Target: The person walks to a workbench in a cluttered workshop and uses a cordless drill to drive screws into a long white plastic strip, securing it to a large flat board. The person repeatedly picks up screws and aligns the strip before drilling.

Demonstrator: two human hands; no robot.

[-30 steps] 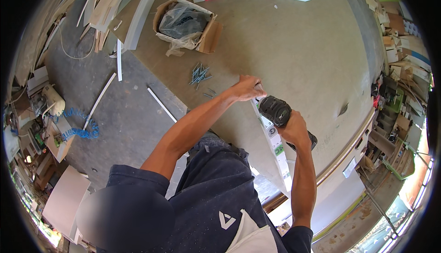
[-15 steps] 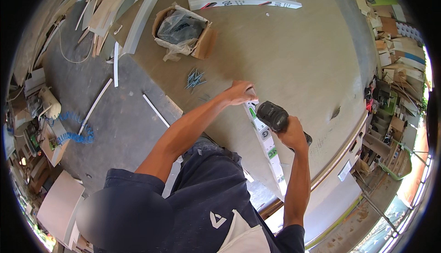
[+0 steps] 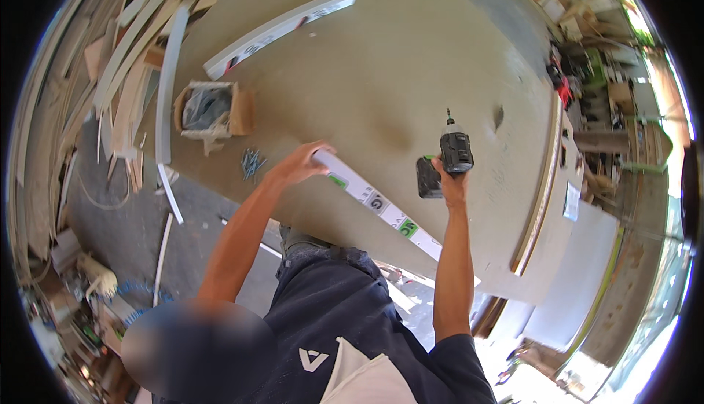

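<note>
My left hand [image 3: 304,162] is closed around the far end of a long white strip [image 3: 378,204] with green and black printed patches. The strip slants across the near part of the brown worktable [image 3: 367,74], and its near end passes behind my right forearm. In my right hand [image 3: 452,182] is a black cordless drill [image 3: 457,152], held by its grip over the table. A thin bit points away from me, apart from the strip. Left of my left hand lies a small heap of bluish screws [image 3: 252,163].
An opened cardboard box [image 3: 240,111] with a plastic bag inside stands at the table's left. Another white strip [image 3: 279,32] lies farther back, and a long white profile [image 3: 170,85] lies along the left edge. Scrap boards [image 3: 121,81] are piled beyond; a wooden rail [image 3: 539,191] edges the right side.
The drill has moved away from the strip's far end and now points forward. My left hand and the strip have swung left, though the whole view has also turned.
</note>
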